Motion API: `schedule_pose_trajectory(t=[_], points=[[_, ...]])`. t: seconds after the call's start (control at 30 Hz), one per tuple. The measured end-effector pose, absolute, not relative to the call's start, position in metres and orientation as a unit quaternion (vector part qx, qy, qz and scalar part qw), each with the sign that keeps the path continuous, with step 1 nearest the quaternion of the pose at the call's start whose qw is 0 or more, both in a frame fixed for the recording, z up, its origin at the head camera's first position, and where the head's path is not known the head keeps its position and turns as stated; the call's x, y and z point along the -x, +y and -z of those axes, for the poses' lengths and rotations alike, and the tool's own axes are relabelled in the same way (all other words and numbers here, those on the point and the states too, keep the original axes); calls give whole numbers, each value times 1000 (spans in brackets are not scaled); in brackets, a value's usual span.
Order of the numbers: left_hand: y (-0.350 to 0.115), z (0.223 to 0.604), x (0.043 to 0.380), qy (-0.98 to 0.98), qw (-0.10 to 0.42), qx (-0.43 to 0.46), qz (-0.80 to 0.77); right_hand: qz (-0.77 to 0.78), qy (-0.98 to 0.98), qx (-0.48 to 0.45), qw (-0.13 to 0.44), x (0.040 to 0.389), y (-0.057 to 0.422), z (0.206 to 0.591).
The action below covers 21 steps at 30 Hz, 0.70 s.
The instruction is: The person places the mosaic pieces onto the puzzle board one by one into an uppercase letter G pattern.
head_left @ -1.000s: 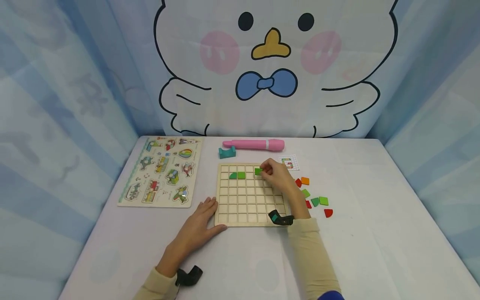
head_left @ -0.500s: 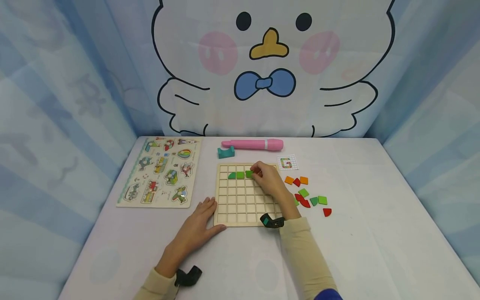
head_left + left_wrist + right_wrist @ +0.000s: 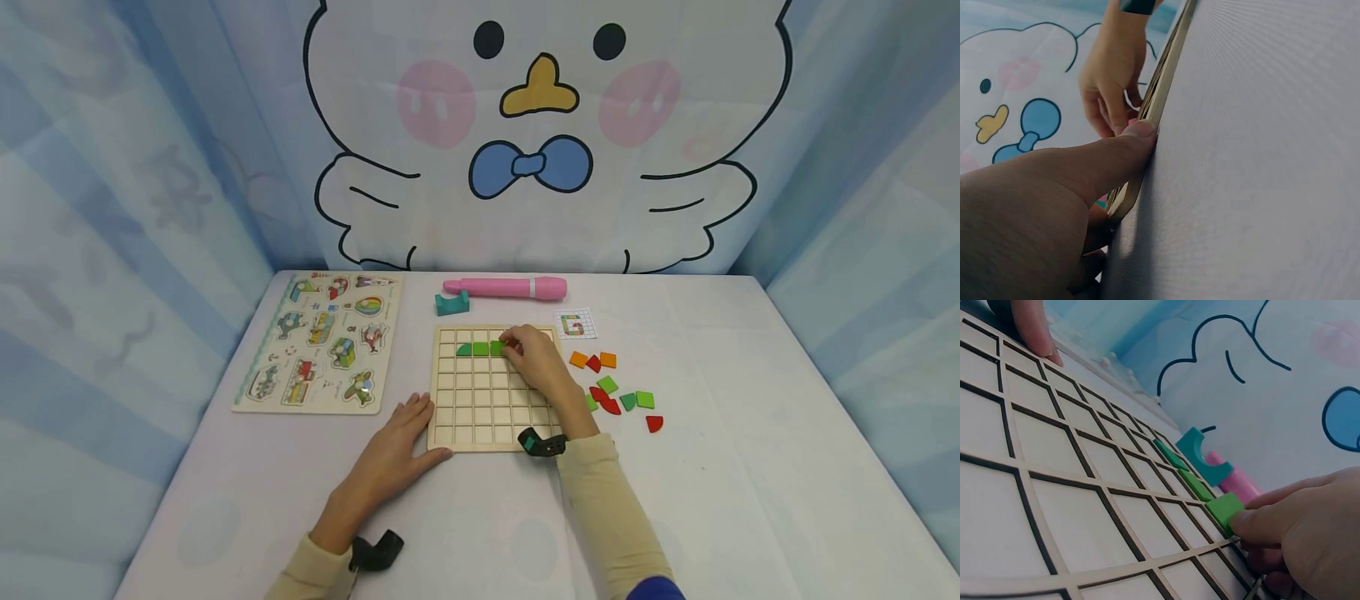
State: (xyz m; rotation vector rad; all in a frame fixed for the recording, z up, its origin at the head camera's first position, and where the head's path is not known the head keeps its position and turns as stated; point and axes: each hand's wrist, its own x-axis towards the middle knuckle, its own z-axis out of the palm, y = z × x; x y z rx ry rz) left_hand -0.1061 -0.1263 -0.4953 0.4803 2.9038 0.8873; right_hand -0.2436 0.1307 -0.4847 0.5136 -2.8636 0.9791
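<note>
A light wooden grid board (image 3: 474,418) lies on the table. My right hand (image 3: 537,360) pinches a bright green square tile (image 3: 1225,509) between thumb and fingers; the tile leans at a cell in the board's second row. In line to its left, a green square tile (image 3: 481,349) and a darker green quarter-round tile (image 3: 465,350) sit in cells. My left hand (image 3: 397,446) rests at the board's near left corner, fingers stretched along the left edge. In the left wrist view, the left thumb (image 3: 1116,156) presses on the board's near edge.
Loose red, orange and green tiles (image 3: 627,403) lie right of the board, below a small pattern card (image 3: 576,324). Behind the board are a pink pen-shaped thing (image 3: 504,288) and a teal notched block (image 3: 452,304). A picture puzzle board (image 3: 318,343) lies at left.
My right hand has moved left with the green square tile, from a cell farther right to beside the other green tiles, then lowered it slightly. My left hand has stayed put.
</note>
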Motion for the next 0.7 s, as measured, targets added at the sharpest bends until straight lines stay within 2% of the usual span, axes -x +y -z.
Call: schedule_pose_trajectory(t=[0.27, 0.7], points=[[-128, 497, 107, 945, 32, -161, -284, -280, -942, -181, 34, 244, 130, 486], [-127, 498, 107, 943, 23, -162, -290, -302, -939, -165, 22, 242, 129, 483]])
